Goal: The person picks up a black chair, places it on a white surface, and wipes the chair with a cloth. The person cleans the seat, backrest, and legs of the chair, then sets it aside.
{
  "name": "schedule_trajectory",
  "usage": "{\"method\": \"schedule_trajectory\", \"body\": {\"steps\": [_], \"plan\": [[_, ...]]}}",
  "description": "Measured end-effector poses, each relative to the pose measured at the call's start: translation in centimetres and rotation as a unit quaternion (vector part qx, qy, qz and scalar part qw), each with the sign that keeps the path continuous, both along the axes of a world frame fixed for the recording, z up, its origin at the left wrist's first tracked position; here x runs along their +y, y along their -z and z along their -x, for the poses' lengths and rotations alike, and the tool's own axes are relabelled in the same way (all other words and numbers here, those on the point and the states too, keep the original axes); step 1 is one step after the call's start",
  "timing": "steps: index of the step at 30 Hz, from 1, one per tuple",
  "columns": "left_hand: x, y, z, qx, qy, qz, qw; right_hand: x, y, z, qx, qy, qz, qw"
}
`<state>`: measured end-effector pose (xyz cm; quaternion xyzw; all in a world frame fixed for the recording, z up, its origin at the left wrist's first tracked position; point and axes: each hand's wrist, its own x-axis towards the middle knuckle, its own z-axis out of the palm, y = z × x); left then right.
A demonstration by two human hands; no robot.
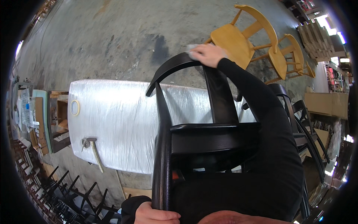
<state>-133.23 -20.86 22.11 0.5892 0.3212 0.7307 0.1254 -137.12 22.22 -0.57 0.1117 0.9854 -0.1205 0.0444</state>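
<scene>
A black wooden chair (163,156) with a curved top rail is tipped in front of me, over a table-like surface wrapped in clear plastic film (119,119). At the lower edge my left hand (156,215) is closed around the end of one chair leg. Far out on the curved rail, my right hand (209,55) presses a crumpled whitish cloth (192,47) against the wood. Its fingers are bent over the cloth. My right sleeve and body hide part of the seat and the chair's right side.
A hammer (97,156) and a tape roll (79,108) lie on the wrapped surface's left part. Yellow wooden chairs (235,41) stand at the far right. More black chairs (287,100) are close on my right, with several at the lower left (85,194). Boards (44,119) lean at the left.
</scene>
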Motion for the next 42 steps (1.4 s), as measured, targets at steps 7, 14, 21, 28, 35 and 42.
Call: {"method": "schedule_trajectory", "body": {"steps": [7, 14, 21, 28, 35, 42], "plan": [[0.0, 0.4, -0.4, -0.017, -0.016, -0.016, 1.0, -17.6, 3.5, 11.7, -0.218, -0.347, -0.011, 0.912], [-0.2, -0.3, -0.6, -0.025, -0.043, 0.07, 0.996, -16.2, 3.7, 11.9, -0.205, -0.301, -0.007, 0.931], [-0.9, -0.3, 1.0, 0.043, 0.089, 0.077, 0.992, 3.2, 2.4, 1.8, -0.063, -0.025, 0.089, 0.994], [-0.5, -1.3, 1.2, 0.093, 0.066, 0.131, 0.985, 10.4, 9.3, -18.9, -0.143, 0.272, 0.035, 0.951], [1.0, 1.0, -1.0, -0.002, -0.014, -0.063, 0.998, 10.3, 9.8, -20.6, -0.246, 0.312, 0.056, 0.916], [1.0, 1.0, -1.4, -0.022, -0.029, -0.045, 0.998, 8.7, 4.7, -13.5, 0.027, 0.175, 0.17, 0.969]]}}
